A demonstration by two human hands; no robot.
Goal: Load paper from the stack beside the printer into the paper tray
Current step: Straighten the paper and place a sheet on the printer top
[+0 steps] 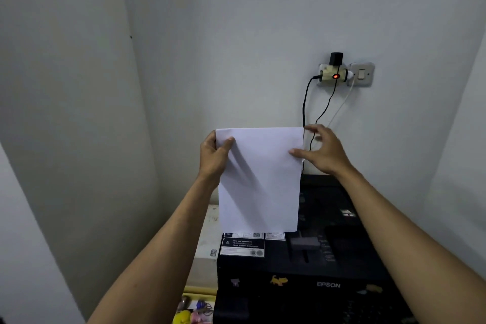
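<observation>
In the middle of the frame, a sheet of white paper (259, 179) is held up straight above the black printer (302, 271). The left hand (214, 155) grips the paper's top left corner, thumb on the front and fingers behind. The right hand (322, 150) is at the top right edge with its fingers spread wide; its thumb touches the front of the sheet, but the hand is loose and not closed on it. Both arms reach up from the bottom corners of the frame.

The bottom edge of the paper hangs just above the white labels (243, 243) on the printer's top. The sheet hides part of the printer behind it.

On the wall, at the upper right, a socket (332, 73) glows with a small red light, next to a white switch (363, 74). Black and white cables (305, 105) hang down from it and pass behind the paper's right edge. At the bottom, left of the printer, lie some small colourful things (193, 313), too blurry to tell.
</observation>
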